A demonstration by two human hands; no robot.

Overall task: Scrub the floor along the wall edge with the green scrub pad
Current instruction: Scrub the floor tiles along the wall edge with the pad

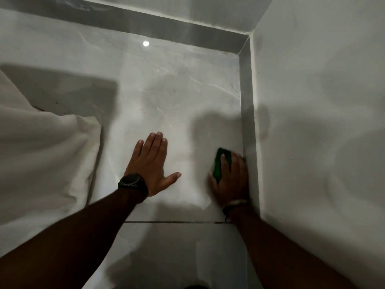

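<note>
While my right hand [230, 180] presses down at the lower right of the frame, its fingers lie curled over the green scrub pad [221, 163], pinning it flat to the floor [166, 97]. Pad and knuckles sit hard against the grey skirting strip [248, 113] that runs up the right side of the frame to the corner; the hand looks slightly blurred, so I judge a stroke to be under way. A bracelet [235, 204] circles that wrist.

My left hand [152, 163], centre frame, is spread wide open, palm flat on the tile, holding nothing and bracing my weight; a dark watch [133, 182] sits on its wrist. A grout line [177, 222] crosses just below both wrists. White bedding [45, 153] hangs at the left edge, well apart from the pad, and a lamp's reflection [145, 43] glints at upper centre.

Risks, as I judge them: the knuckles may scrape the skirting if I drive the pad too tight to the wall [323, 101]; the pad may slip from under the fingers on this glossy tile; and the bracing palm may slide if the floor is wet, which I cannot tell.
</note>
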